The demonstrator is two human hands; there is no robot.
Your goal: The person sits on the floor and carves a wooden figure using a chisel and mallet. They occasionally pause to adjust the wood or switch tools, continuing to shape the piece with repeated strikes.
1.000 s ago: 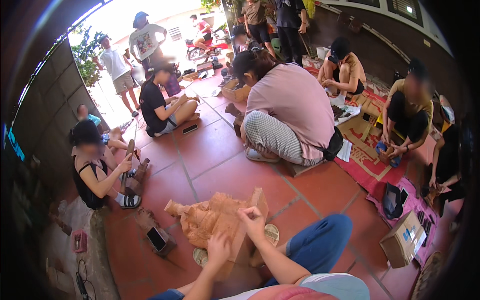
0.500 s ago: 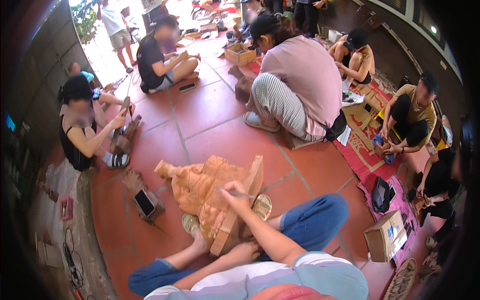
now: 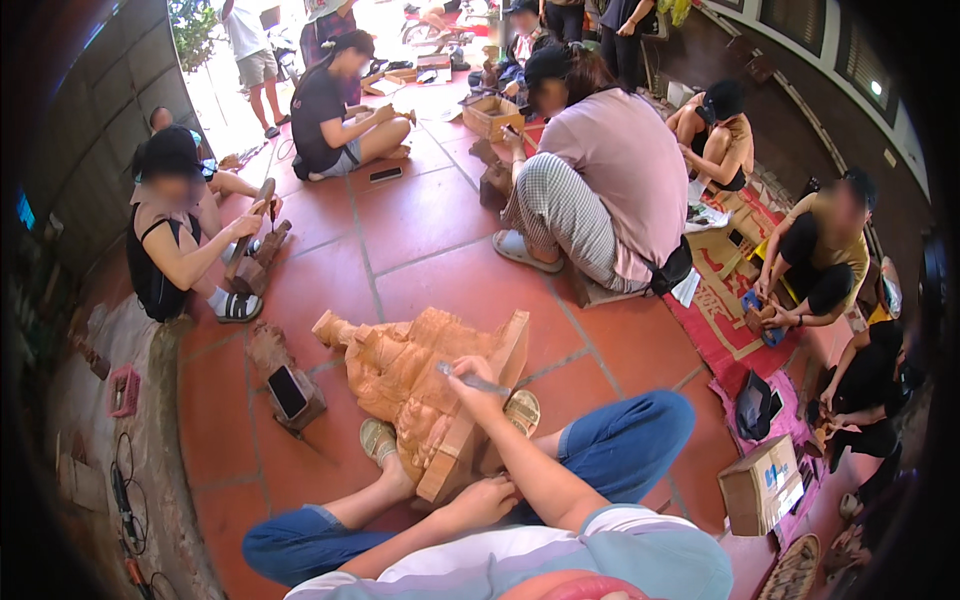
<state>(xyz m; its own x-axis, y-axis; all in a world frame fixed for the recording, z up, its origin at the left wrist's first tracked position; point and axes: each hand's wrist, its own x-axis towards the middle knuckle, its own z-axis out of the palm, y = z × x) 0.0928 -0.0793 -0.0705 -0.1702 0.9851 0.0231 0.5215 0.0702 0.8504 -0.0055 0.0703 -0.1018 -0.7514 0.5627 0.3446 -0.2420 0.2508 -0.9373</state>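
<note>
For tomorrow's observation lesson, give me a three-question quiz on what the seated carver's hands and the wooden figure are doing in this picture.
1. True or false: the wooden figure stands upright on a workbench.
2. Which of the hands holds the thin metal tool against the figure? A) left hand B) right hand C) neither
3. Fill in: the left hand grips the figure's flat ____ end, near the sandals.

Key
1. False: it lies on its side on the tiled floor, across the carver's feet.
2. B, the right hand.
3. Base.
</note>
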